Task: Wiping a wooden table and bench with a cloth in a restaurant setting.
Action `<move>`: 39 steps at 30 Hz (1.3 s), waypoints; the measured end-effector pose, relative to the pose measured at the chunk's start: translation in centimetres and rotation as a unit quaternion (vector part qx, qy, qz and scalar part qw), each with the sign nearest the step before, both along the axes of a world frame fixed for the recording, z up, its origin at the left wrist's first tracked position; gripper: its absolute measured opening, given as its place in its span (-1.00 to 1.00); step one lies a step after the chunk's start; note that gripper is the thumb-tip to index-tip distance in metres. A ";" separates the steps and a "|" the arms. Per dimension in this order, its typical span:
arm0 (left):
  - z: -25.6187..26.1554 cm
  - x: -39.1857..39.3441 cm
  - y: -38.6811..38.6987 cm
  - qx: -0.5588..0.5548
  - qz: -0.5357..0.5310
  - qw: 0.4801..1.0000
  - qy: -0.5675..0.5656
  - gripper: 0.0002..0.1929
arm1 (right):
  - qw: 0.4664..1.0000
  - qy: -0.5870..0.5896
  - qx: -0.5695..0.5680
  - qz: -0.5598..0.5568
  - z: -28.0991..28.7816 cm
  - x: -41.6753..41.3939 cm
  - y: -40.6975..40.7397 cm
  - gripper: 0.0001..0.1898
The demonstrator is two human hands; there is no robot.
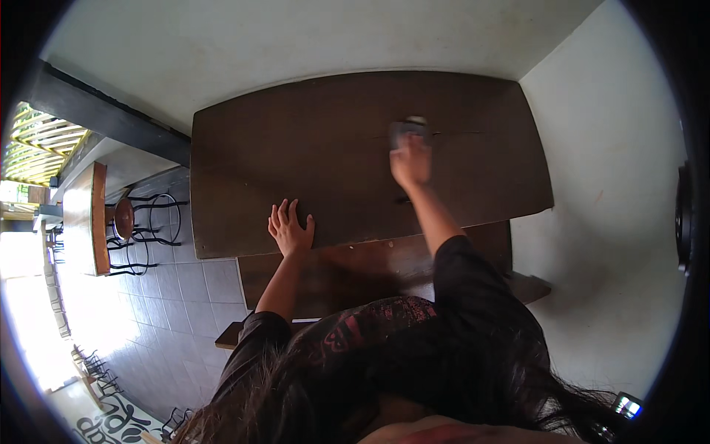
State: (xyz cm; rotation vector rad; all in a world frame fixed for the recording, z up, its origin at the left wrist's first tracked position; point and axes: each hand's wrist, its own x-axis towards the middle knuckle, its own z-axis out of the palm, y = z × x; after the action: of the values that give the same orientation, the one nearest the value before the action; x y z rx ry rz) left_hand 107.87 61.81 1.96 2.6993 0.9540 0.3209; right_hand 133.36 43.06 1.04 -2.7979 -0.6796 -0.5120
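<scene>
A dark brown wooden tabletop spreads out in front of me. My left hand rests palm down near its front edge, fingers apart and holding nothing. Farther in and to the right, my right hand presses on a grey cloth or pad, with a pale edge showing at its far side. Motion blur on that hand and the cloth hides their details. Beside the cloth, a thin crack runs along the wood.
Pale walls border the table behind and on the right. A brown wooden bench lies between the table and my body. On the left are grey floor tiles, a round-seated metal stool and another wooden table.
</scene>
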 end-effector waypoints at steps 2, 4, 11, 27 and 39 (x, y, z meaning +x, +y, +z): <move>-0.1 -0.2 -0.2 0.002 0.001 1.000 -0.001 -0.47 | 0.974 0.025 0.053 0.219 0.7 -4.4 6.9 -0.62; -0.1 -0.1 -0.4 0.003 0.000 1.000 -0.002 -0.46 | 0.903 0.141 0.136 0.383 -0.2 -9.0 11.6 -0.64; -0.3 -0.3 -0.5 -0.024 0.003 1.000 -0.005 -0.39 | 0.900 0.113 0.113 0.405 0.0 -8.8 13.4 -0.51; 0.4 0.2 -0.6 -0.021 0.008 1.000 0.002 -0.41 | 0.919 0.025 0.002 -0.394 -1.5 6.8 -15.0 -0.40; 0.2 0.0 -0.9 -0.036 0.011 0.999 0.019 -0.38 | 0.873 0.113 0.028 0.473 0.1 -10.3 17.2 -0.57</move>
State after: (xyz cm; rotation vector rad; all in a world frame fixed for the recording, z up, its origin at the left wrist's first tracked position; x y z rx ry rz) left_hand 107.88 60.92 2.12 2.6404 0.9873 0.2371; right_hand 123.03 60.30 1.10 -2.0302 -1.7452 0.0008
